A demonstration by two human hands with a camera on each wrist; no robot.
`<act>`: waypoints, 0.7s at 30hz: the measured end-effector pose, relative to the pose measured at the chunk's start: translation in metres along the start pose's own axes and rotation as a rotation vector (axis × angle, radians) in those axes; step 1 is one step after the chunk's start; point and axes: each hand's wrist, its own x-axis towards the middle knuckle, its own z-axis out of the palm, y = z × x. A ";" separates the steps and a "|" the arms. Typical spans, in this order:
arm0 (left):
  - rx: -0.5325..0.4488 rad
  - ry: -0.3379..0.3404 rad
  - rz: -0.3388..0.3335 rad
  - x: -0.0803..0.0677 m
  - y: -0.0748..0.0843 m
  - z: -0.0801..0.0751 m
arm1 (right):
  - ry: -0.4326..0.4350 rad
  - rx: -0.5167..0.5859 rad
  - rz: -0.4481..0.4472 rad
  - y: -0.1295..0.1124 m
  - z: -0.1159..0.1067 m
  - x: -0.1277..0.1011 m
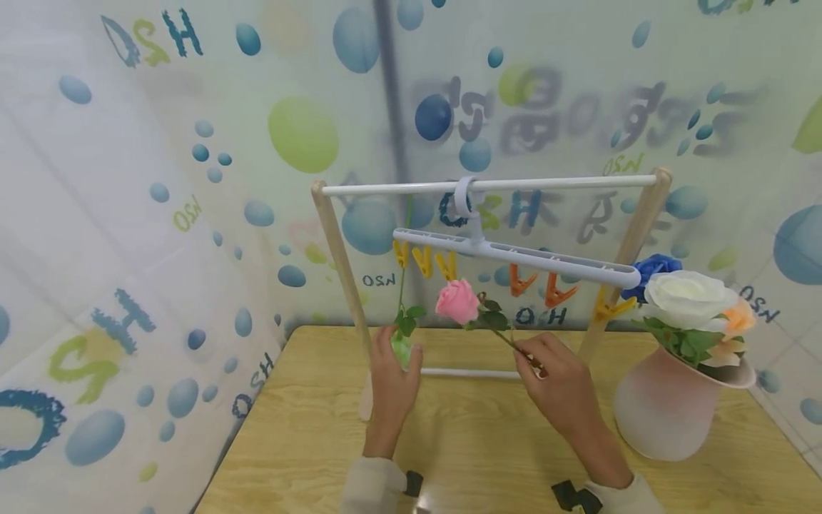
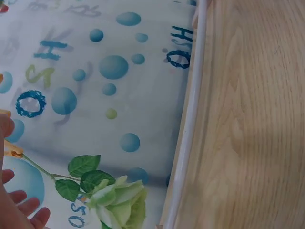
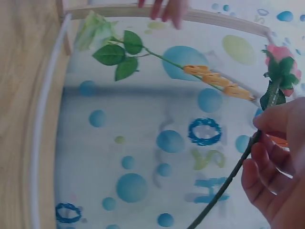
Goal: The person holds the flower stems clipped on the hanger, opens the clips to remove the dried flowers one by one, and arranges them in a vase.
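Observation:
A pale green rose [image 1: 402, 350] hangs head down, its stem held by a yellow clip [image 1: 401, 253] on the white clip hanger [image 1: 514, 253]. My left hand [image 1: 397, 368] is just behind the bloom with straight fingers and holds nothing. In the left wrist view the fingertips [image 2: 24, 210] lie a little apart from the green rose [image 2: 119, 202]. My right hand [image 1: 536, 360] pinches the dark stem of a pink rose [image 1: 457, 301], which tilts up to the left below the hanger. The right wrist view shows that hand [image 3: 267, 143] round the stem [image 3: 224, 191], with the pink bloom [image 3: 281, 55] above.
The hanger hooks over the white bar [image 1: 546, 183] of a wooden rack on the light wood table [image 1: 308, 442]. It also carries several free yellow and orange clips. A pink vase [image 1: 668, 407] with white, blue and orange flowers stands at the right. A bubble-print curtain hangs behind.

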 end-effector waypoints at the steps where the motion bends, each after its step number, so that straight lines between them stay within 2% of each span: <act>1: -0.004 -0.003 -0.018 0.000 -0.002 0.001 | 0.016 -0.001 0.001 -0.001 -0.003 0.002; 6: -0.013 -0.019 -0.087 0.002 -0.012 0.006 | 0.145 -0.013 -0.029 -0.003 -0.021 0.012; 12: 0.004 -0.024 -0.172 0.006 -0.014 0.008 | 0.305 -0.027 -0.064 -0.003 -0.047 0.027; 15: 0.010 -0.014 -0.212 0.008 -0.016 0.009 | 0.374 -0.037 -0.058 -0.003 -0.062 0.036; 18: 0.004 0.008 -0.224 0.009 -0.017 0.010 | 0.444 -0.032 -0.036 -0.004 -0.076 0.046; 21: -0.016 0.000 -0.241 0.010 -0.019 0.010 | 0.509 -0.051 -0.010 -0.005 -0.087 0.055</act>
